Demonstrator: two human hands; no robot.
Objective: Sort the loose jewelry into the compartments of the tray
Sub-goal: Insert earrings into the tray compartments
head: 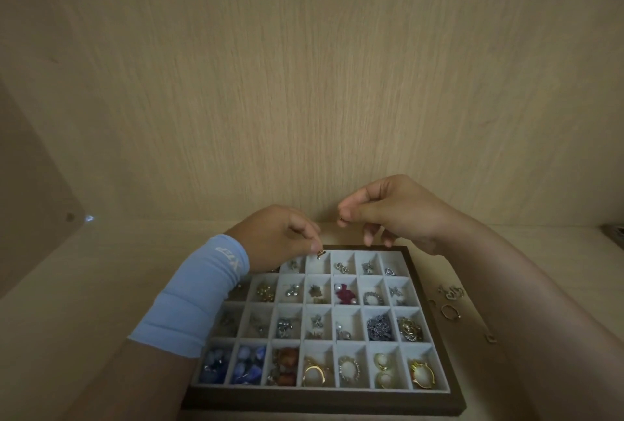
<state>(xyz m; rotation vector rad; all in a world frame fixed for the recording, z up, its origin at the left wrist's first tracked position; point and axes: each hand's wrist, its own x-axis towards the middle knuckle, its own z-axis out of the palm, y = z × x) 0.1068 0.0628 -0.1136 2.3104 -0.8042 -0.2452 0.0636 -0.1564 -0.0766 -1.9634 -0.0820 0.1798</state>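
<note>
In the tray (324, 401), front left, blue beads (248, 366).

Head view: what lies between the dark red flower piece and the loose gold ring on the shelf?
A silver hoop and silver studs in white compartments, then the tray's dark wooden rim, in the head view.

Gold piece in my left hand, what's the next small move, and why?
Probably lower and release the gold piece into the far-row compartment below it: the left hand pinches it just above that cell, which looks empty. The right hand pinches another small piece.
</note>
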